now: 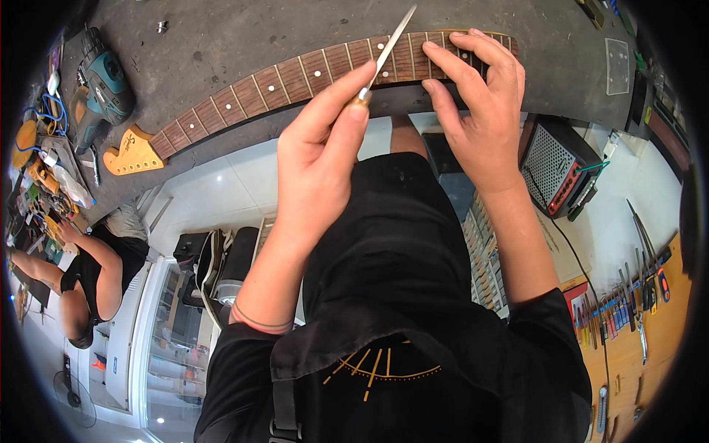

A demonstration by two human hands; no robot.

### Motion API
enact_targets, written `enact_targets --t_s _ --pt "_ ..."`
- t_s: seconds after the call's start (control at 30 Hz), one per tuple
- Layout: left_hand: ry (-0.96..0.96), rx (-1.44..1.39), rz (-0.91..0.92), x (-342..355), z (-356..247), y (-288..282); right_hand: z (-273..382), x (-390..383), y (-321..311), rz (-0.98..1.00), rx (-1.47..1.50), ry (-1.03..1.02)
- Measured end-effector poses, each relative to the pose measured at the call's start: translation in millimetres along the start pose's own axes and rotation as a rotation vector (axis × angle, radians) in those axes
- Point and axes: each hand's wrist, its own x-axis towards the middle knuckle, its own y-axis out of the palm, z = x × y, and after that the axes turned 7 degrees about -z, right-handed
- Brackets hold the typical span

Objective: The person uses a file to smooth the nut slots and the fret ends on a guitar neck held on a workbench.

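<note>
We see a guitar neck (330, 66) lying fret side up along the front edge of the bench (221, 37), its pale headstock (133, 155) toward our left, near that edge. Our left hand (317, 162) has its grip closed around the handle of a slim metal tool (395, 35). The blade slants away from us across the neck, its tip past the far edge; we cannot tell whether it touches the frets. Our right hand (484, 118) has its grip open, fingers spread over the right end of the fretboard, the thumb apart from them at the near edge.

Behind the neck we have a broad stretch of dark surface for moving, with a small metal piece (162, 27) far to the left. A drill (109, 81) and a heap of tools (48, 166) narrow our room on the left, past the headstock. On the right, a clear plate (617, 66) lies well apart from our hand. In front of the bench, below its edge, a speaker box (550, 170) stands to our right.
</note>
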Motion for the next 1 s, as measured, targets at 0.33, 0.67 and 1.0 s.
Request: enact_targets --t_s 0.33,0.67,1.0 --pt "0.419 0.276 -0.062 15 15 17 -3 1 2 -0.016 0.025 -0.009" --pt "-0.405 -0.443 0.041 -20 -4 6 -13 -4 -8 -0.012 -0.034 0.013" --pt "0.367 0.24 -0.011 22 8 31 -15 -4 -9 -0.051 -0.005 0.032"
